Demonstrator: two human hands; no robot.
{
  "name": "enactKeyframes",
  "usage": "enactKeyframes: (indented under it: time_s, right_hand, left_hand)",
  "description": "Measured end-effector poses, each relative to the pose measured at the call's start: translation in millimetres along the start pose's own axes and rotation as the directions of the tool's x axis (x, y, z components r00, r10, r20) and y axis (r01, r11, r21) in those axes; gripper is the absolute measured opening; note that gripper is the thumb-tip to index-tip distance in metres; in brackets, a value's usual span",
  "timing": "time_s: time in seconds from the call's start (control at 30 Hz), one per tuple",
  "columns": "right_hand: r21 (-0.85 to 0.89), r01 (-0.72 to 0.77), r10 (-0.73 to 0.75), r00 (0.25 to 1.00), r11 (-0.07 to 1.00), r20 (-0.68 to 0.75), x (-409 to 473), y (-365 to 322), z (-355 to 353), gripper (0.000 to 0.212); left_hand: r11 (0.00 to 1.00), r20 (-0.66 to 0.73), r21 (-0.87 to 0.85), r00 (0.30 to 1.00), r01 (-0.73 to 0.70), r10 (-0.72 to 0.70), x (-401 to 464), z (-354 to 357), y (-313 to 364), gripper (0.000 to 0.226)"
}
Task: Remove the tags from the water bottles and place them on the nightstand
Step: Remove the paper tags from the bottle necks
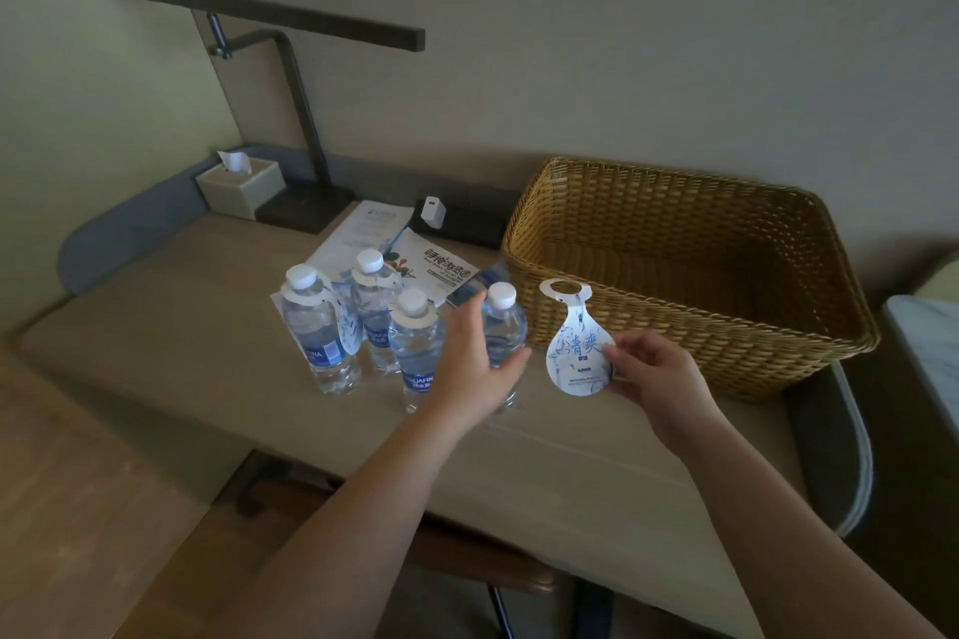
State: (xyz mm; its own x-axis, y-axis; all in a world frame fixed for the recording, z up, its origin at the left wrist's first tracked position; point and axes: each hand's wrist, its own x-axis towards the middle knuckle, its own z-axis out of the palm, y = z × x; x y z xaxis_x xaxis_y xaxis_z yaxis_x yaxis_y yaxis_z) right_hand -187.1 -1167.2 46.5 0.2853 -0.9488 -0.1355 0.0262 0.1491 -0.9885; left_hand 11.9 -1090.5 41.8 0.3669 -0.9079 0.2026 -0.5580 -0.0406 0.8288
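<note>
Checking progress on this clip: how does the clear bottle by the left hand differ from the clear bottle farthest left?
The clear plastic bottle by the left hand has a bare neck; the clear plastic bottle farthest left wears a white paper tag. The first stands nearest the wicker basket, with the left hand open against it; nothing touches the second. Both stand upright with white caps. The right hand pinches a removed white-and-blue tag.

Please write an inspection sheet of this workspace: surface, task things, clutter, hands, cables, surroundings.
Surface: beige table.
Job's things: four water bottles; three at left keep neck tags; the bottle by the left hand has none; removed tag.
Clutter: leaflets, wicker basket, tissue box, desk lamp.
Hands: left hand open at the bottle; right hand pinches the removed tag.
Cables: nothing seen; white charger.
Surroundings: plain wall.
</note>
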Motion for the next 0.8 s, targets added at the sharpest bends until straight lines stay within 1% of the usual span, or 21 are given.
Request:
enactKeyframes:
  time_s: [0.1, 0.2, 0.3, 0.33, 0.37, 0.4, 0.47, 0.53, 0.6, 0.63, 0.7, 0.73, 0.8]
  right_hand:
    - [-0.037, -0.07, 0.067, 0.994, 0.997, -0.082, -8.6, 18.9, -28.8, 0.002]
    - [-0.087, -0.149, 0.131, 0.972, 0.985, -0.193, -16.3, 41.7, -52.4, 0.002]
    - [-0.128, -0.213, 0.169, 0.942, 0.969, -0.291, -21.7, 65.2, -69.4, 0.001]
    - [-0.138, -0.235, 0.18, 0.929, 0.962, -0.324, -23.2, 71.2, -72.4, 0.005]
    - [-0.177, -0.26, 0.183, 0.914, 0.949, -0.362, -24.3, 76.6, -75.0, 0.011]
    - [-0.267, -0.293, 0.17, 0.899, 0.918, -0.403, -25.2, 81.5, -77.7, 0.02]
    - [-0.513, -0.341, 0.088, 0.886, 0.787, -0.455, -29.7, 89.3, -82.1, 0.033]
    - [-0.685, -0.293, -0.018, 0.913, 0.667, -0.407, -37.3, 96.4, -81.4, 0.037]
    - [-0.797, -0.188, -0.078, 0.956, 0.574, -0.281, -45.6, 105.7, -76.0, 0.036]
    - [-0.841, -0.131, -0.078, 0.977, 0.525, -0.201, -49.1, 110.8, -72.2, 0.037]
    - [-0.895, -0.038, -0.015, 0.999, 0.444, -0.05, -55.0, 122.1, -63.8, 0.044]
    - [-0.9, -0.017, 0.033, 0.999, 0.436, -0.002, -57.1, 126.8, -61.1, 0.046]
    - [-0.892, -0.037, 0.112, 0.994, 0.451, 0.015, -61.0, 133.5, -62.1, 0.048]
  left_hand:
    - [0.997, -0.047, -0.012, 0.995, 0.082, -0.082, 12.3, 12.1, -1.7, 0.083]
    - [0.988, -0.073, -0.036, 0.986, 0.15, -0.152, 21.6, 21.9, -7.4, 0.082]
    - [0.991, -0.129, 0.011, 0.983, 0.132, -0.13, 24.4, 29.1, -13.7, 0.074]
    - [0.993, -0.144, 0.023, 0.983, 0.117, -0.113, 24.6, 30.4, -15.1, 0.071]
    - [0.994, -0.152, 0.027, 0.983, 0.106, -0.101, 24.5, 31.8, -15.6, 0.069]
    - [0.995, -0.153, 0.023, 0.984, 0.097, -0.092, 24.4, 33.0, -15.8, 0.068]
    - [0.997, -0.136, 0.02, 0.988, 0.077, -0.073, 23.5, 36.5, -14.3, 0.067]
    - [0.998, -0.099, 0.029, 0.994, 0.052, -0.049, 21.7, 41.6, -11.1, 0.067]
    - [0.999, -0.053, 0.012, 0.998, 0.033, -0.032, 20.3, 47.7, -8.5, 0.067]
    - [1.0, -0.038, 0.004, 0.999, 0.023, -0.023, 19.9, 50.7, -7.3, 0.066]
    - [1.0, -0.025, 0.007, 1.0, 0.002, -0.002, 19.9, 55.6, -4.8, 0.066]
    - [1.0, -0.017, 0.011, 1.0, -0.006, 0.007, 20.2, 57.4, -3.5, 0.067]
    - [1.0, -0.002, 0.012, 1.0, -0.019, 0.019, 20.5, 60.5, -1.9, 0.067]
